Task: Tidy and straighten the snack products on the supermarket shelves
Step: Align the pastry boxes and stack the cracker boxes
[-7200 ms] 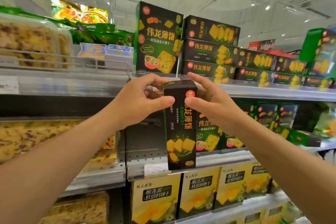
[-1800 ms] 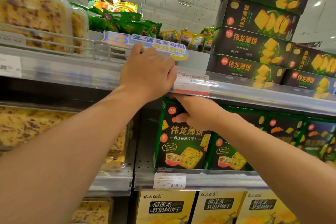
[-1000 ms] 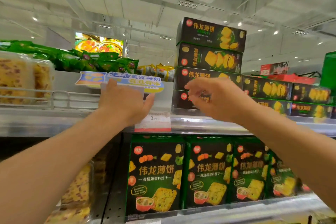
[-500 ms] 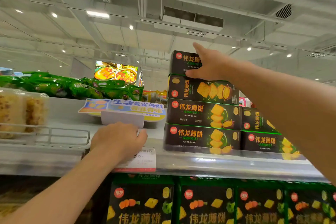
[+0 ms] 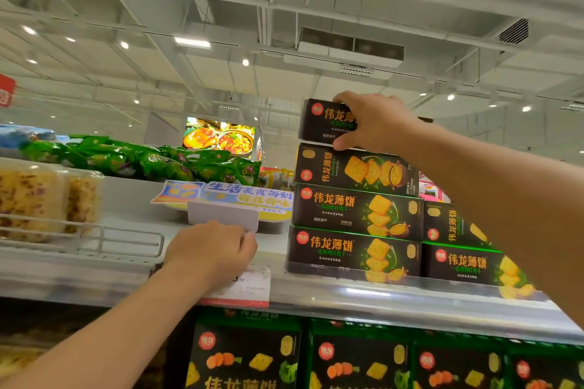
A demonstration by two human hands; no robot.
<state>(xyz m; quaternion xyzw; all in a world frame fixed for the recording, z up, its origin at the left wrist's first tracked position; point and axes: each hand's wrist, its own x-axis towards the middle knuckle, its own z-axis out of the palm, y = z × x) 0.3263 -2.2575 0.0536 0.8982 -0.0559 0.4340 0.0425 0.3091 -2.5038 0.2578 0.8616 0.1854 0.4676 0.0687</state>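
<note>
clear tubs of cake (image 5: 41,199) sit at the far left of the top shelf (image 5: 363,294), with green packets (image 5: 142,161) behind. the left hand (image 5: 211,249) rests curled on the shelf edge by a price tag (image 5: 249,284), grasping nothing. the right hand (image 5: 376,123) grips the top biscuit box (image 5: 322,121), uppermost in a stack of four.

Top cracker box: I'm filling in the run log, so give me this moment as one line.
right hand: grips top cracker box on stack | left hand: rests on shelf edge | second box: text sideways
</note>
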